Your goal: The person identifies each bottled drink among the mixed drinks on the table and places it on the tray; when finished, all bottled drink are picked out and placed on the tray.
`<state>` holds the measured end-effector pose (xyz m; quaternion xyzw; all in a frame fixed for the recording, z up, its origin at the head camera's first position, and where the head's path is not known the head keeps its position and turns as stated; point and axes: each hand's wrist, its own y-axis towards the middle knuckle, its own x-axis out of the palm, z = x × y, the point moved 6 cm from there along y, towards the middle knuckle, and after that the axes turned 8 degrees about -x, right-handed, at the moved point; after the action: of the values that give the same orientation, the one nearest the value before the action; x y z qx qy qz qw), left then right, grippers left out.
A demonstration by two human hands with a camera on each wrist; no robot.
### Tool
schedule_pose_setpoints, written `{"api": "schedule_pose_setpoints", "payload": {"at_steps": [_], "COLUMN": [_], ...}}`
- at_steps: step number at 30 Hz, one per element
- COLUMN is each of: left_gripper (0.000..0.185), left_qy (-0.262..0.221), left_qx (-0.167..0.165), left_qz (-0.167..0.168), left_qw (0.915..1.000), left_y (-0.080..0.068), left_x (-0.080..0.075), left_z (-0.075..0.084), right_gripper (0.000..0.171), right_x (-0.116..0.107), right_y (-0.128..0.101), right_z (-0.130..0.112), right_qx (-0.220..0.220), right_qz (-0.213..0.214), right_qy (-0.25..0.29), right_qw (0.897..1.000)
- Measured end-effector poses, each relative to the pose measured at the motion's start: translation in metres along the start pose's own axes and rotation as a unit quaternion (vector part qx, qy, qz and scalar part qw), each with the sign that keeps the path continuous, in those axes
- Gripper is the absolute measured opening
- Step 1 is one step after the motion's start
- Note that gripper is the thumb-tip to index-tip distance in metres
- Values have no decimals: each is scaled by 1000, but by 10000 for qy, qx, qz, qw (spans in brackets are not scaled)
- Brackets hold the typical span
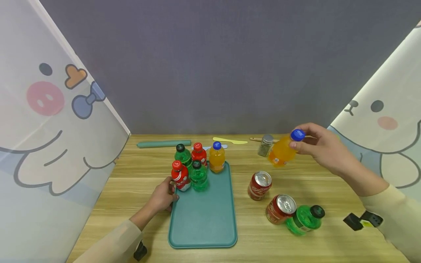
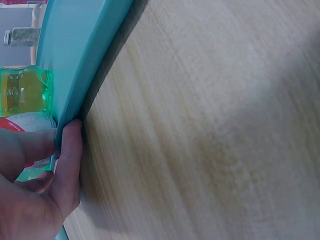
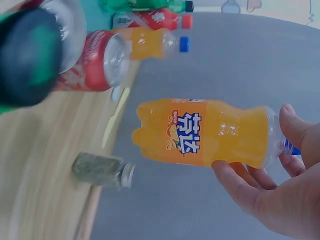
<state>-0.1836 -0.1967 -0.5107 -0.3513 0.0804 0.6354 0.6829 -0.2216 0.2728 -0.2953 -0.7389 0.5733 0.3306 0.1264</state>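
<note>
An orange soda bottle [image 3: 200,132] with a blue cap is tilted in the air, and my right hand [image 1: 323,148] grips it near the neck. At the left rim of the teal tray [image 1: 204,223], my left hand [image 1: 162,197] pinches the edge between thumb and finger, as the left wrist view shows. Grouped at the tray's far end are a red-labelled bottle [image 1: 181,177], a green bottle [image 1: 198,179], another green bottle [image 1: 183,155], a second red bottle [image 1: 199,155] and another orange soda bottle [image 1: 217,159].
Right of the tray stand two red soda cans [image 1: 259,188] and a green bottle [image 1: 302,221] with a black cap. Along the back lie a teal rod [image 1: 163,144], a yellow knife [image 1: 230,140] and a spice jar [image 1: 265,146]. A grey wall [image 1: 210,73] rises behind.
</note>
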Motion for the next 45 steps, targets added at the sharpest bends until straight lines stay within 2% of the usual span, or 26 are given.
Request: {"api": "schedule_pose_setpoints", "payload": {"at_steps": [4,10,15,23,27,41,45], "left_gripper": [64,63,63,62,63,61,61], "left_qy": [-8,-62,-16,-38,-49,-48,-36], "left_qx": [-13,-25,45,19,-13,-18,-16], "left_qz": [-27,-35,50,25,-12,2,20], "left_qw": [10000,10000,10000,10000,10000,10000,10000], "left_y": [-1,-2,-1,-1,0,0,0], "left_x": [0,0,-1,0,0,1,1], "left_z": [0,0,0,1,2,1,0], "right_gripper": [33,30,31,34,35,31,31], "right_x": [8,32,58,103,123,175,187], "right_y": [11,27,37,51,56,67,66], "right_z": [-19,-40,-45,-43,-40,-30,-27], "right_qx": [-193,-502,-360,-138,-98,-128,-84], "right_qz": [-155,-405,-703,-1032,-1130,-1446,-1542], "right_qy": [68,664,1031,1254,1249,702,784], "right_qw": [9997,9957,9915,9866,9857,9869,9849]}}
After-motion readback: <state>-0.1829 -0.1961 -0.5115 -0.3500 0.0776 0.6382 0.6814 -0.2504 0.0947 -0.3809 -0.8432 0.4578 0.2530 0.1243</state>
